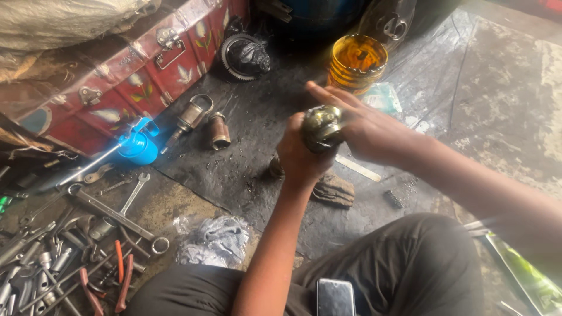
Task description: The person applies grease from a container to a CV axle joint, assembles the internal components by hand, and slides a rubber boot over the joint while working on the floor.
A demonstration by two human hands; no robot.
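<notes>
Squarely between both hands point(328, 143), metal part point(321, 127)

Both hands grip a greasy metal part point(321, 127) above a black mat point(246, 158): left hand point(300, 157) from below, right hand point(366, 130) over it; amber jar point(356, 61) behind, wrenches point(117, 213) at left

Upper left: red trunk point(146, 70) painted with pale leaf motifs. Left of centre: bright blue oil can point(139, 146). Top centre: amber-yellow ribbed container point(356, 63). Centre: dull brass-and-grey metal part point(321, 127). Lower left: red-handled pliers point(122, 280). Floor sheet point(246, 146) black, oily.
</notes>
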